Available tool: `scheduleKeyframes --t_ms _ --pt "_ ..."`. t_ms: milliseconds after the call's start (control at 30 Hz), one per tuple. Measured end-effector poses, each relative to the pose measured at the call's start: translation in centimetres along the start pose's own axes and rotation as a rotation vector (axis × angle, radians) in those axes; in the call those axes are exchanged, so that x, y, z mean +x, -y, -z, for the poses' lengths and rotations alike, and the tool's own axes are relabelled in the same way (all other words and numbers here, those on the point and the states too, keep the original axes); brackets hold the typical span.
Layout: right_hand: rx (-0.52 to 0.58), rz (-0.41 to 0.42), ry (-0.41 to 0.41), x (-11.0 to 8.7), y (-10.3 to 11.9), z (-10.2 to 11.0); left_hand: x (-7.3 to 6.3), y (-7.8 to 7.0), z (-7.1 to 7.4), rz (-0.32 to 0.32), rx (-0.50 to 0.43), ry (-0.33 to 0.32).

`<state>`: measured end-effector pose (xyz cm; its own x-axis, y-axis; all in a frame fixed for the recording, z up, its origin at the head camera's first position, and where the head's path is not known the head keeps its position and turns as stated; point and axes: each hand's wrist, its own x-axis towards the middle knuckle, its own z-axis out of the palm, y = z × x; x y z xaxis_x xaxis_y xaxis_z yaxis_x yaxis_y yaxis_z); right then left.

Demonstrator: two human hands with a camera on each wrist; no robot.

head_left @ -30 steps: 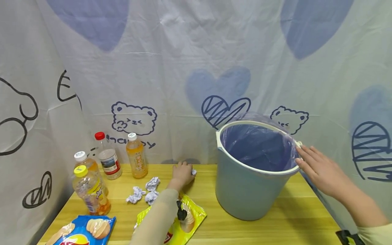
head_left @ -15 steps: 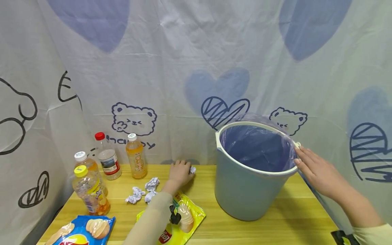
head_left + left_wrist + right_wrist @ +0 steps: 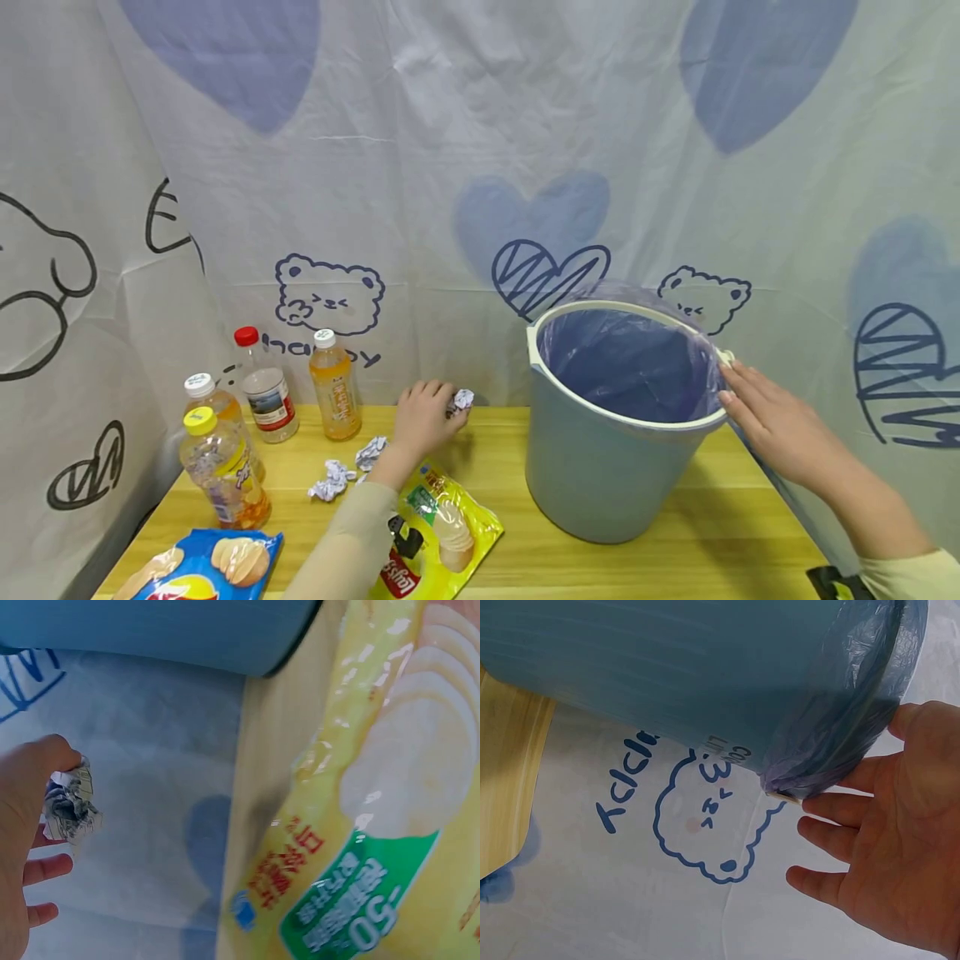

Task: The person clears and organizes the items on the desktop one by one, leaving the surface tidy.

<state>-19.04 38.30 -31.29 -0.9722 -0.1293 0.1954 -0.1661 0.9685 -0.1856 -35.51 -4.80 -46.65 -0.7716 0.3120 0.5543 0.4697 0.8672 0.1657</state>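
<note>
My left hand [image 3: 426,422] pinches a crumpled paper ball [image 3: 461,401] between thumb and fingers, lifted off the tabletop near its back edge. In the left wrist view the paper ball [image 3: 71,802] sits against the thumb, with the other fingers spread below. My right hand [image 3: 780,425] lies with straight fingers against the right side of the rim of a grey-blue trash bin [image 3: 600,475]. A thin purple bin liner [image 3: 832,727] folds over that rim, fingertips right at it in the right wrist view. More paper balls [image 3: 332,480] lie beside my left wrist.
A yellow chip bag [image 3: 457,533] lies under my left forearm and a blue chip bag [image 3: 210,562] at front left. Several drink bottles [image 3: 336,392] stand at the left on the wooden table [image 3: 720,542]. A patterned cloth [image 3: 420,167] hangs behind.
My left hand has taken hold of the paper ball at the back and raised it, drawing slightly left. The right hand stays at the bin's rim.
</note>
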Motion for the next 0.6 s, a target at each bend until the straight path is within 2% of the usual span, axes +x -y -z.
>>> scheduleKeyframes --t_ms 100,467,600 --pt "0.000 -0.002 0.000 0.0 0.0 0.0 0.0 0.0 1.0 -0.040 -0.007 -0.093" --pt "0.008 -0.011 0.013 0.1 0.1 0.0 1.2 -0.9 5.1 -0.134 -0.056 -0.327" --pt "0.011 -0.013 0.012 0.1 0.1 0.0 2.0 -1.6 6.5 -0.171 -0.063 -0.387"
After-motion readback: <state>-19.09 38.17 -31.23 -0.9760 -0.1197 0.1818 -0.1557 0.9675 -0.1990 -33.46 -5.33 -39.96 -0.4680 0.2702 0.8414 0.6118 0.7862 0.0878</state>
